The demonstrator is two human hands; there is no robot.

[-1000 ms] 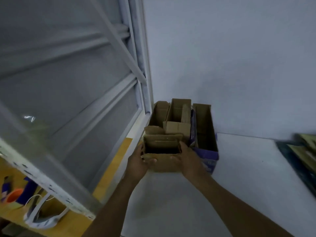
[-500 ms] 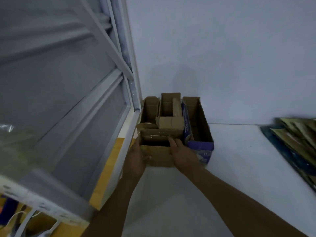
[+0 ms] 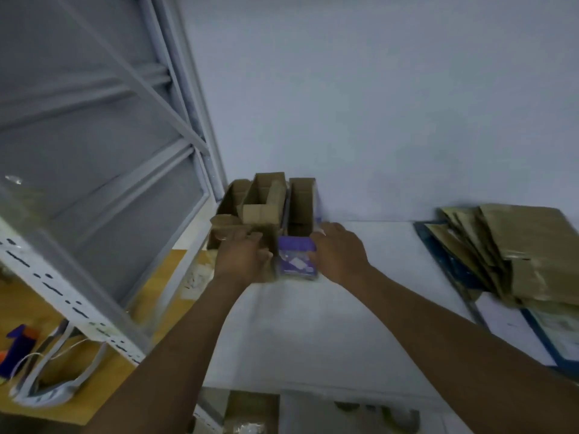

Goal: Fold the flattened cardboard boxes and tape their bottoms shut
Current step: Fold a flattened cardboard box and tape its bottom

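Several folded brown cardboard boxes (image 3: 261,203) stand open-topped in the table's far left corner, against the wall. My left hand (image 3: 242,256) lies over the top of the nearest small brown box (image 3: 219,234), fingers bent over its rim. My right hand (image 3: 340,252) presses against the right side of a long box with a purple front (image 3: 297,256), which stands beside the brown ones. A pile of flattened cardboard boxes (image 3: 520,252) lies at the right on the white table (image 3: 313,333).
A grey metal shelving frame (image 3: 131,158) rises on the left, right next to the boxes. Below it sits a wooden surface (image 3: 103,339) with a white strap and small coloured items. A blue-edged board (image 3: 532,333) lies under the flat pile.
My right hand has left the small brown box and moved right to the purple-fronted box's side. My left hand shifted onto the small box's top. The view swung right, showing more of the flat pile.
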